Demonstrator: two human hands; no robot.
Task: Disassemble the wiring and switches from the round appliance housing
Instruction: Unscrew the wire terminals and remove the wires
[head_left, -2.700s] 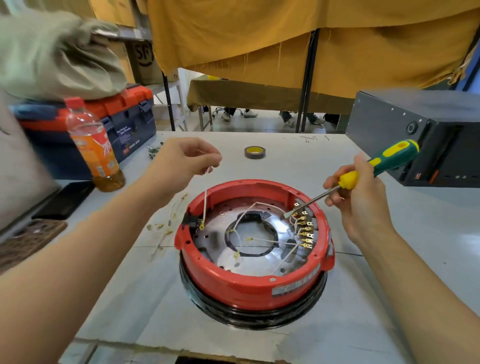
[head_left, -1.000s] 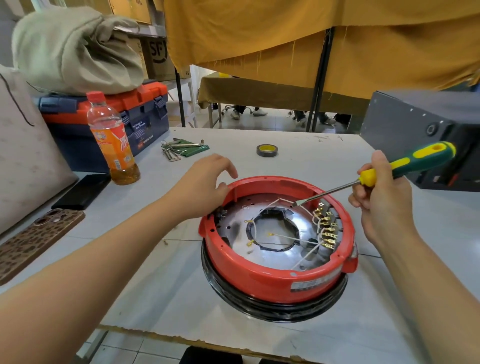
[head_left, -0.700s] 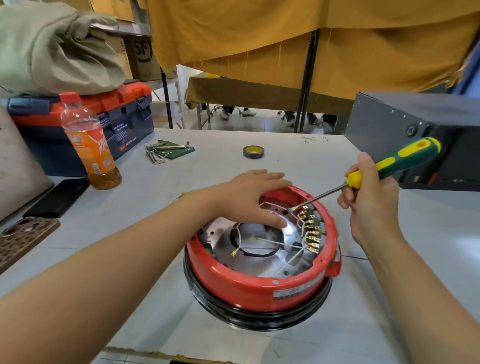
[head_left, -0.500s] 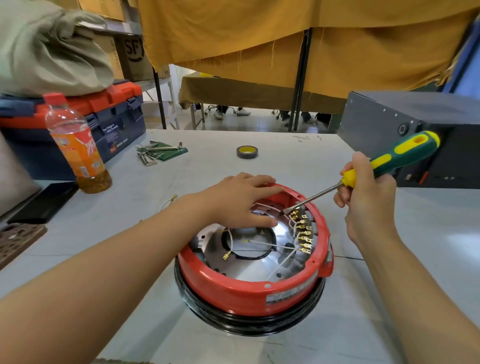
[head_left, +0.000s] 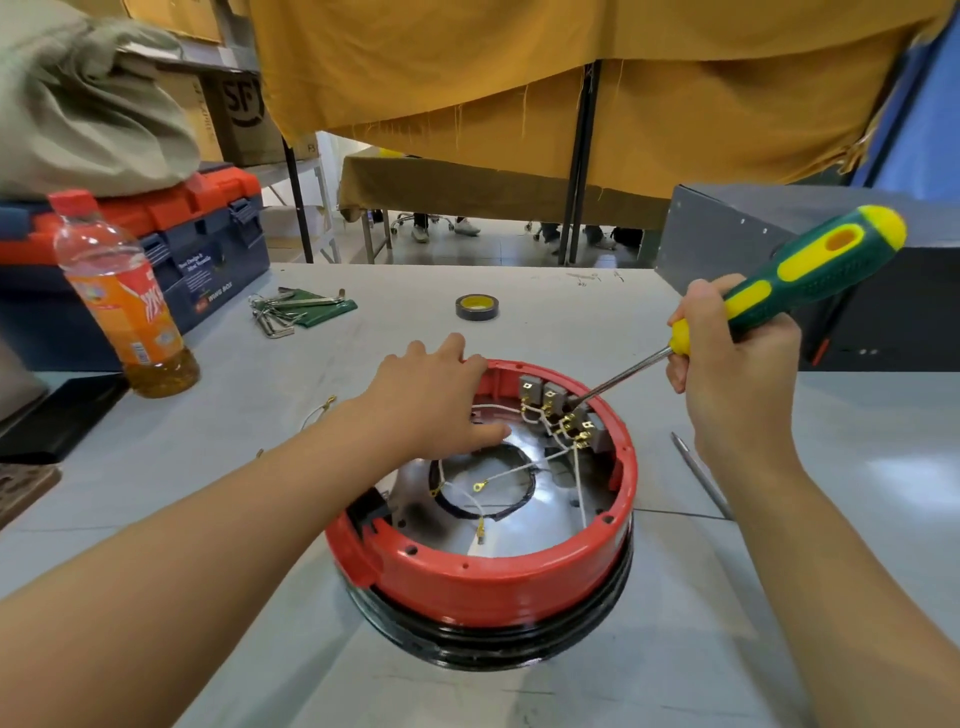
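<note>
The round red housing sits upside down on the table, on a black ring. Inside it are a shiny metal plate, loose white wires with gold terminals, and a row of grey switches along the far right wall. My left hand lies over the far left rim, fingers straight, thumb down on the plate. My right hand grips a green and yellow screwdriver; its tip is at the switches.
An orange drink bottle and a blue and red toolbox stand at the left. Hex keys and a tape roll lie behind the housing. A grey metal box is at the right, a thin metal rod beside it.
My left hand let go of a pulled wire, which now lies on the table at the left, and came down on the housing's rim. The housing has turned, with the switches now farther back.
</note>
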